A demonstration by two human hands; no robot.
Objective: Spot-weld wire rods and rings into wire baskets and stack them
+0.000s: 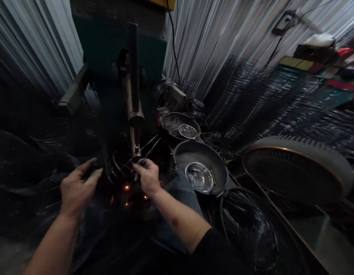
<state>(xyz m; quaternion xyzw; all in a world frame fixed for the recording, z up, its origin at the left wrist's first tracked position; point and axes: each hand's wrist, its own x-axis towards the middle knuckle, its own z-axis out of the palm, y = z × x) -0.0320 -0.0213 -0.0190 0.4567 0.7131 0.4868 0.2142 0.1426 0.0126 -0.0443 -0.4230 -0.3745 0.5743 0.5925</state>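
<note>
Right hand (148,177) is pinched on thin wire rods (150,146) beneath the electrode (135,114). Left hand (78,187), apart, is laid open on dark wirework (115,168). Sparks (125,187) are seen: welding is judged underway, and a steady hold is called for.

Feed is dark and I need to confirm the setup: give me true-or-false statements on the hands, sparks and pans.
1. The right hand grips thin wires in front of the green machine. True.
2. Orange sparks glow between the right hand and the left hand. True.
3. The steel bowl in the nearer dark pan is upside down. False: it sits upright, with metal bits inside.
4. The left hand rests in that pan. False: it is far to the left of it.
</note>
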